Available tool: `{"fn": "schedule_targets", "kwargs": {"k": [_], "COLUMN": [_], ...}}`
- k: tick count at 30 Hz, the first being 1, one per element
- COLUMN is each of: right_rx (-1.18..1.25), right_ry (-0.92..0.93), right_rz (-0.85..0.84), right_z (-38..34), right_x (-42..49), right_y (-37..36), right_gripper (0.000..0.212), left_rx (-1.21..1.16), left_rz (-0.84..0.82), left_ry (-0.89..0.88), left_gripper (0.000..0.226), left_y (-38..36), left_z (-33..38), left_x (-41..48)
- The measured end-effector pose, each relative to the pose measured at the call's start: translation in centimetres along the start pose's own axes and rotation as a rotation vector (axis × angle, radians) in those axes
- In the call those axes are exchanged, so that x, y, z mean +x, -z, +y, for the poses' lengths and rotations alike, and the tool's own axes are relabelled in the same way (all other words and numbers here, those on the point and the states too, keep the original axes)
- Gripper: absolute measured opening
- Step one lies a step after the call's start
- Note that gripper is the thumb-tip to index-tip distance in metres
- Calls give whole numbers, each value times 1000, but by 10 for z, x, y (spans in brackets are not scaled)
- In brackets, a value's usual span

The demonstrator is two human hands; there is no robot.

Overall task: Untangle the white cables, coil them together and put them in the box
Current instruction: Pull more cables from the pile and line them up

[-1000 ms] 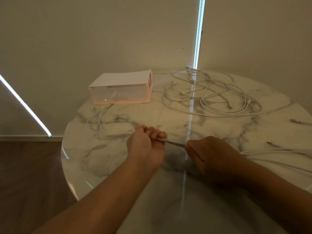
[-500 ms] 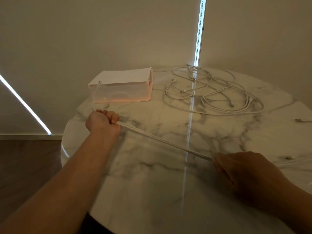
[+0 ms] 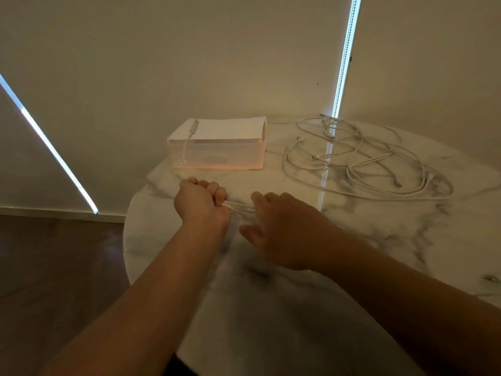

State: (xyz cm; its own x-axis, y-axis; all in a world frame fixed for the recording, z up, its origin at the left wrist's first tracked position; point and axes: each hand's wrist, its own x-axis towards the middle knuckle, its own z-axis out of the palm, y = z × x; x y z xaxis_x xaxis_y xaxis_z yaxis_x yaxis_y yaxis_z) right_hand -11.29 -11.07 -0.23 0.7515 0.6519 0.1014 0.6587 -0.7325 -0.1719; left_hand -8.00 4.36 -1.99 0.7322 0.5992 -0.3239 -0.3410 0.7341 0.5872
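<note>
Along the left of the frame a slanted strip of light (image 3: 51,147) crosses the wall above a dark wooden floor (image 3: 54,261). Just right of that, in the upper middle, the translucent box (image 3: 217,156) stands on the round marble table (image 3: 379,229), a white sheet lying across its top. One cable end (image 3: 187,143) hangs over the box's front left corner, with its plug resting on the white sheet. Below the box, near the centre of the frame, the left hand (image 3: 202,203) is closed into a tight fist around the held white strands (image 3: 240,207), which come out of the thumb side of the fist and run a short way right. Just beside it the right hand (image 3: 282,229) lies low over the table, its forefinger reaching out above those strands and its thumb spread apart below them. The strands pass under the hand, and it cannot be told whether the fingers beneath have hold of them. Further right, in the upper right, the loose tangle of white cables (image 3: 366,164) sprawls in wide overlapping loops on the marble, well apart from both hands. A vertical strip of light (image 3: 345,63) stands behind it. At the right edge a small plug (image 3: 491,278) lies on the table.
</note>
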Motion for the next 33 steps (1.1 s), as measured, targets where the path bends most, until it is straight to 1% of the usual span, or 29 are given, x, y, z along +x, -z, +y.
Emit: {"fn": "schedule_targets", "kwargs": {"k": [2, 4, 5, 8, 11, 13, 16, 19, 24, 30, 33], "right_rx": [72, 108, 128, 94, 36, -1, 48, 95, 123, 117, 142], "right_ry": [-17, -21, -23, -30, -5, 1, -52, -98, -123, -163, -200], "right_rz": [-84, -90, -79, -65, -79, -111, -159, -137, -82, -100, -136], "right_z": [-7, -9, -10, -14, -13, -11, -6, -1, 8, 22, 27], "right_x": [17, 24, 24, 21, 15, 9, -8, -24, -34, -51, -58], "right_y": [-12, -22, -25, -30, -27, -20, -11, -11, -9, -5, -11], "right_gripper": [30, 15, 12, 20, 16, 24, 32, 36, 35, 33, 31], "left_rx": [-19, -48, -58, -68, -43, -16, 9, 44, 91, 119, 206], "left_rz": [-1, 1, 4, -17, -85, -113, -141, -167, -233, -362, -412], "left_ry": [12, 24, 34, 111, 224, 252, 252, 199, 188, 264, 243], "left_gripper": [34, 33, 33, 34, 35, 37, 40, 40, 36, 39, 37], "left_y": [2, 3, 3, 5, 8, 8, 7, 0, -23, -30, -26], "left_z": [1, 3, 4, 5, 4, 6, 13, 20, 18, 3, -5], "left_x": [0, 3, 5, 11, 15, 21, 30, 39, 42, 42, 37]}}
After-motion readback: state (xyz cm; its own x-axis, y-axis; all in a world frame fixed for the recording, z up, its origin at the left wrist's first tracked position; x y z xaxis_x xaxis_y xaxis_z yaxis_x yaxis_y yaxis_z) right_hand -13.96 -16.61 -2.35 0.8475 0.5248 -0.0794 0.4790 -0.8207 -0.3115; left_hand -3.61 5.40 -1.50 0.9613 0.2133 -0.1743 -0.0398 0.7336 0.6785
